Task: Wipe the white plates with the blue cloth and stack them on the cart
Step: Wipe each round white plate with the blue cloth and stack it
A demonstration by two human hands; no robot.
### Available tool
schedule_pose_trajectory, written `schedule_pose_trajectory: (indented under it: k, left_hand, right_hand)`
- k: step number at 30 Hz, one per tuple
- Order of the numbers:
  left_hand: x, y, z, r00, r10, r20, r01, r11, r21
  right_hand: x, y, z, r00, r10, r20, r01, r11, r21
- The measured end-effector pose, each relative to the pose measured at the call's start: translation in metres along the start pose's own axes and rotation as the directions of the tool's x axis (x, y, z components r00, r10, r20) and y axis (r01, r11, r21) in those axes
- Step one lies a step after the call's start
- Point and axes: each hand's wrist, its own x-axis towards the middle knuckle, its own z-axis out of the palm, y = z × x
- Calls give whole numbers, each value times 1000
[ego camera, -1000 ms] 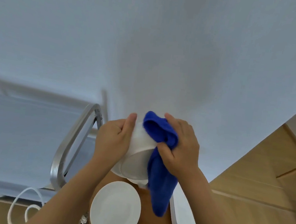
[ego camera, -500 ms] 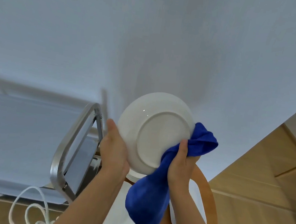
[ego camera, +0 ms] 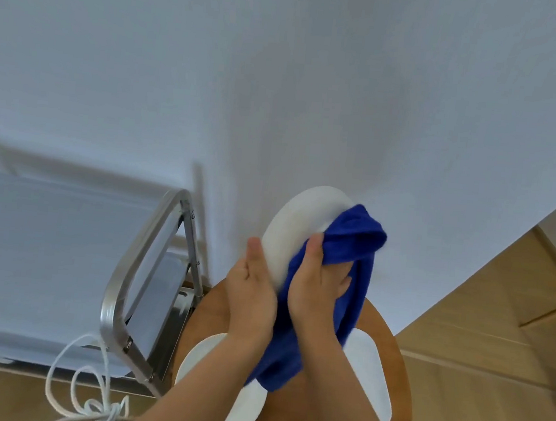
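Note:
I hold a white plate (ego camera: 297,225) upright and nearly edge-on in front of me, above a round wooden table (ego camera: 401,375). My left hand (ego camera: 252,296) grips its lower left rim. My right hand (ego camera: 314,290) holds the blue cloth (ego camera: 355,238) bunched against the plate's right side; the cloth's tail hangs down between my forearms. Two more white plates lie on the table below, one on the left (ego camera: 196,358) and one on the right (ego camera: 369,372), both partly hidden by my arms.
A steel cart (ego camera: 135,271) with a tubular handle and a pale blue-grey top stands to the left of the table. A white cord (ego camera: 82,391) lies coiled on the wooden floor by the cart. A white wall is close ahead.
The plate has turned from showing its underside to nearly edge-on. My right hand has moved the cloth up over the plate's right side, and both hands sit closer together.

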Motion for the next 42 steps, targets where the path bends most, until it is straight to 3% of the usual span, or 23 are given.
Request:
schedule_pose_trajectory:
  k: [3,5,7,10,14,15,16,18,20,23,25,28,31,34,38,42]
  left_hand:
    - [13,8,-1,998,-49,-28,47,997,-58]
    - [24,14,-4,995,-84,-45,81,994,-71]
    - [33,14,-9,976,-210,-55,202,971,-128]
    - [38,8,-16,911,-410,-50,385,887,-256]
    - [46,1,-29,909,-406,-95,372,893,-254]
    - [51,0,-35,928,-353,-117,329,926,-186]
    - [55,-2,-41,953,-283,-111,273,957,-94]
    - [63,-8,-54,989,-142,-39,146,984,102]
    - [68,-20,-65,998,-48,27,38,956,292]
    - [77,-48,-79,996,33,87,-75,832,550]
    - [76,-65,-84,981,75,181,-182,691,699]
    - [68,-91,-94,931,26,364,-328,498,803]
    - [56,-114,-105,865,-19,501,-456,385,802]
    - [39,-134,-112,806,4,591,-566,293,770]
    - [19,-147,-118,673,1,740,-735,122,667]
    - [6,-151,-126,581,-55,812,-813,5,582]
  right_hand:
    - [-10,-8,2,961,-252,115,259,964,-53]
    - [-24,-2,6,877,-437,200,449,893,-18]
    - [-29,15,9,791,-557,252,583,812,-34]
    - [-28,46,3,701,-617,357,703,682,-202]
    - [-22,72,-13,546,-691,474,834,391,-390]
    - [-19,76,-16,577,-685,444,811,418,-409]
    - [-17,79,-20,679,-644,352,732,559,-389]
    - [-5,81,-33,904,-395,165,427,857,-289]
    - [8,82,-49,986,-99,135,133,952,-276]
    - [19,76,-68,992,-39,118,68,965,-254]
    - [23,70,-74,996,2,87,20,970,-244]
    - [23,63,-76,994,29,104,-4,974,-227]
    - [16,66,-68,987,23,162,24,959,-284]
    - [8,83,-57,953,109,282,8,924,-382]
    - [1,111,-44,897,201,393,0,890,-457]
    - [-5,127,-33,857,267,440,-29,879,-476]
